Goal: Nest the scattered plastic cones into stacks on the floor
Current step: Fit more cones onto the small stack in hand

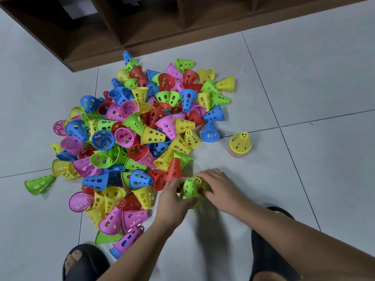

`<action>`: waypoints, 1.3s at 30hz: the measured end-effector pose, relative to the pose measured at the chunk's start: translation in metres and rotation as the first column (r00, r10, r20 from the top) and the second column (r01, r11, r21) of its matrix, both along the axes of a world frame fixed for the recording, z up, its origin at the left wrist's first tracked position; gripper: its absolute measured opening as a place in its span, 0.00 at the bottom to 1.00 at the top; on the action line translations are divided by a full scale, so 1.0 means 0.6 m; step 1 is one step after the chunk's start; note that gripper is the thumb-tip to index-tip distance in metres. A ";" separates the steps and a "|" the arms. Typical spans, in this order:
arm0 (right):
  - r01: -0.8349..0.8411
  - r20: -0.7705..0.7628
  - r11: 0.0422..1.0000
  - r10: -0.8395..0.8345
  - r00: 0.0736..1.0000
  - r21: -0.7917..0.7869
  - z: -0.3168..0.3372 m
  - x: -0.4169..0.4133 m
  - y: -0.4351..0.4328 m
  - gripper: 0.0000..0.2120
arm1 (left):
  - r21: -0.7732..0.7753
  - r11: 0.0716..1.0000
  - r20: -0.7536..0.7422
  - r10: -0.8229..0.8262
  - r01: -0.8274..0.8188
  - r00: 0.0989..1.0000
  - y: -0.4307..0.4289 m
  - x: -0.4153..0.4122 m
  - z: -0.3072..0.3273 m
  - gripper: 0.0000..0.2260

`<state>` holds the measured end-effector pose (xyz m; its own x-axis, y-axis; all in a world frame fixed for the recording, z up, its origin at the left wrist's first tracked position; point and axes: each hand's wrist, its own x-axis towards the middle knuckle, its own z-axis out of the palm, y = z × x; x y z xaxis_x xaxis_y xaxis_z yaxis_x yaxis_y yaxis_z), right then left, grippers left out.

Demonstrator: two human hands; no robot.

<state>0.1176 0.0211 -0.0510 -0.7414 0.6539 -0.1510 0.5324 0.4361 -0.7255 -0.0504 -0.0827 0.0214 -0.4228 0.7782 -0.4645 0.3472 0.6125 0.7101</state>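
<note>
A big heap of perforated plastic cones (140, 136) in red, blue, green, yellow and pink lies scattered on the tiled floor. At the heap's near edge my left hand (172, 199) grips a green cone (189, 188) from the left. My right hand (221, 189) holds a yellow cone (199, 182) right beside the green one; how the two cones fit together is blurred. A short nested stack (240, 145) topped by a yellow cone stands upright to the right of the heap.
A dark wooden shelf unit (142, 31) runs along the far side, close behind the heap. My feet in black slippers sit at the bottom, the left slipper (85, 262) near a pink-and-blue cone, the right slipper (272, 252) under my right forearm. Pale floor tiles (304, 78) surround everything.
</note>
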 end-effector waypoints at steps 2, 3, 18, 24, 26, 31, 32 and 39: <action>0.081 -0.040 0.997 -0.080 0.996 0.013 0.004 0.007 0.006 0.21 | 0.035 0.999 0.010 0.022 -0.022 1.000 0.003 0.003 0.007 0.22; 0.126 -0.067 0.991 -0.124 0.990 0.032 0.008 0.012 0.011 0.20 | 0.056 0.998 0.017 0.030 -0.031 0.999 0.008 0.005 0.013 0.22; 0.567 -0.261 0.756 -0.505 0.823 0.326 0.145 0.101 0.155 0.19 | 0.311 0.950 0.077 -0.056 0.030 0.995 0.193 0.070 0.104 0.18; 0.561 -0.117 0.793 -0.550 0.827 0.238 0.102 0.123 0.157 0.32 | 0.408 0.911 0.038 -0.090 0.066 0.995 0.251 0.124 0.107 0.20; 0.565 -0.097 0.794 -0.558 0.824 0.223 0.095 0.130 0.150 0.32 | 0.423 0.901 0.018 -0.110 0.092 0.994 0.264 0.139 0.098 0.21; 0.591 -0.149 0.777 -0.572 0.807 0.216 0.085 0.144 0.127 0.26 | 0.372 0.902 -0.086 -0.204 0.221 0.975 0.277 0.154 0.070 0.22; 0.599 -0.164 0.768 -0.576 0.801 0.226 0.085 0.147 0.122 0.27 | 0.355 0.906 -0.093 -0.211 0.230 0.973 0.274 0.153 0.064 0.22; 0.619 -0.160 0.734 -0.600 0.784 0.282 0.088 0.142 0.096 0.32 | 0.327 0.916 -0.156 -0.192 0.234 0.969 0.259 0.136 0.035 0.20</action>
<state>0.2027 0.0789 0.0017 -0.1691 0.9725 0.1603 0.7244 0.2329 -0.6488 0.0313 0.0726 0.0425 -0.2644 0.9578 -0.1128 0.5369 0.2434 0.8078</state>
